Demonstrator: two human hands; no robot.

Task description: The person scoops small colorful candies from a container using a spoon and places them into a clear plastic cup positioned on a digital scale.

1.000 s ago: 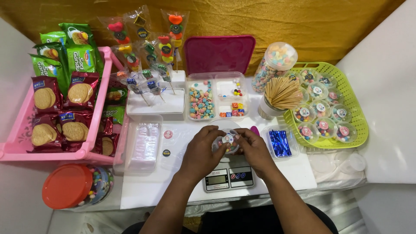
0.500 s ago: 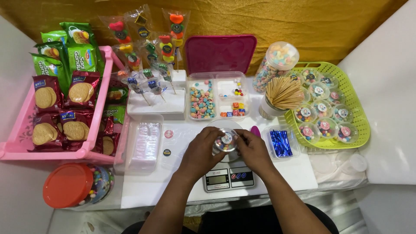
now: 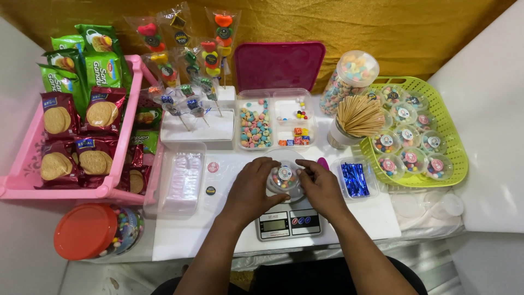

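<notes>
A: What are the hands doing?

B: Both are cupped around a small round clear plastic cup of coloured candies with a sticker on its lid (image 3: pixel 284 178). The left hand (image 3: pixel 252 188) curls its fingers against the cup's left side, and the right hand (image 3: pixel 321 187) pinches the right edge of the lid with its fingertips.

A: Where does the cup sit?

B: On top of a small grey digital kitchen scale (image 3: pixel 289 223), which stands on the white table (image 3: pixel 218 229) right in front of the person.

A: What is nearby?

B: Just behind it, a clear divided plastic box of candy beads (image 3: pixel 275 120); to the right, a clear tray of blue foil twist ties (image 3: pixel 355 179) and a lime-green plastic basket (image 3: pixel 457 158) full of finished sticker-topped cups.
</notes>
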